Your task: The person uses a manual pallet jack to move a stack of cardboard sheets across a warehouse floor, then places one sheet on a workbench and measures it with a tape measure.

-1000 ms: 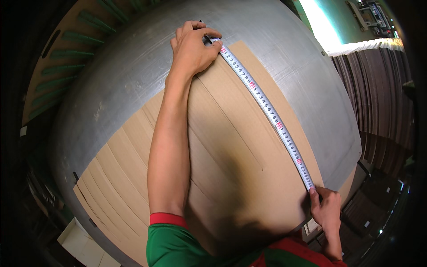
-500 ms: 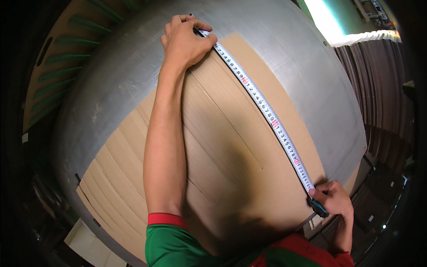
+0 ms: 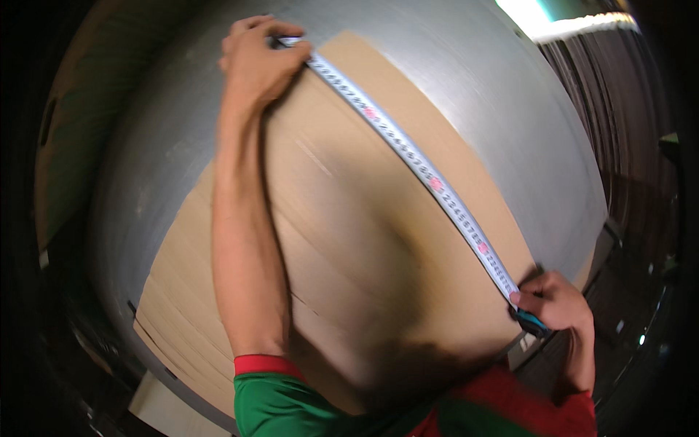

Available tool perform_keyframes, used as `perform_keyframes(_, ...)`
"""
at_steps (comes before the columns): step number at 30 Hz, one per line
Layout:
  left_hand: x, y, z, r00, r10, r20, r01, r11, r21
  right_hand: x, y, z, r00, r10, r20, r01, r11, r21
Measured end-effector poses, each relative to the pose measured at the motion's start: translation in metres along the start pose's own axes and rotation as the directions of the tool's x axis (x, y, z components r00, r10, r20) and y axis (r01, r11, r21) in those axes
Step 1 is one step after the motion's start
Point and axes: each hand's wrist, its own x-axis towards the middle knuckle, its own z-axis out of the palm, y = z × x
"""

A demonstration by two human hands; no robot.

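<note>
A tape measure's white blade (image 3: 408, 149) stretches diagonally across a sheet of brown cardboard (image 3: 466, 186), from the far edge to the near right corner. At the far end my left hand (image 3: 258, 62) is closed, pinching the blade between thumb and fingers; the blade's tip is mostly hidden there. My right hand (image 3: 559, 302) grips the dark-and-blue tape case (image 3: 531, 321) at the near right corner, its thumb on the blade by the case mouth. My left forearm lies over the cardboard. Creases run across the sheet, and motion smears the picture.
Under the cardboard is a grey metal tabletop (image 3: 520, 138). A stack of dark sheets (image 3: 604, 109) stands beyond its right edge. Slatted greenish material (image 3: 95, 109) is at the far left, and a pale box-like thing (image 3: 171, 408) shows below the near left edge.
The whole view has shifted and turned slightly, so the cardboard, tape and left hand appear farther up and left. Both hands keep their hold on the tape measure.
</note>
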Motion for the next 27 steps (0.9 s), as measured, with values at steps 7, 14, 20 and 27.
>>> perform_keyframes(7, 0.006, -0.011, 0.000, 0.999, -0.026, -0.024, 0.026, 1.000, 0.015, 0.020, -0.004, -0.018, 0.999, -0.031, -0.045, 0.021, 0.975, -0.223)
perform_keyframes(14, 0.001, 0.005, 0.012, 1.000, 0.008, 0.012, -0.008, 1.000, -0.001, 0.020, -0.009, -0.002, 0.966, -0.077, -0.247, -0.024, 0.924, -0.382)
perform_keyframes(20, 0.000, 0.008, 0.011, 1.000, -0.022, 0.016, 0.021, 1.000, 0.019, 0.034, -0.026, 0.013, 0.864, -0.304, -0.402, 0.159, 0.921, -0.355)
perform_keyframes(27, 0.002, 0.010, 0.023, 0.999, 0.003, 0.034, -0.003, 1.000, 0.007, 0.040, -0.026, 0.012, 0.822, -0.419, -0.385, 0.232, 0.865, -0.446)
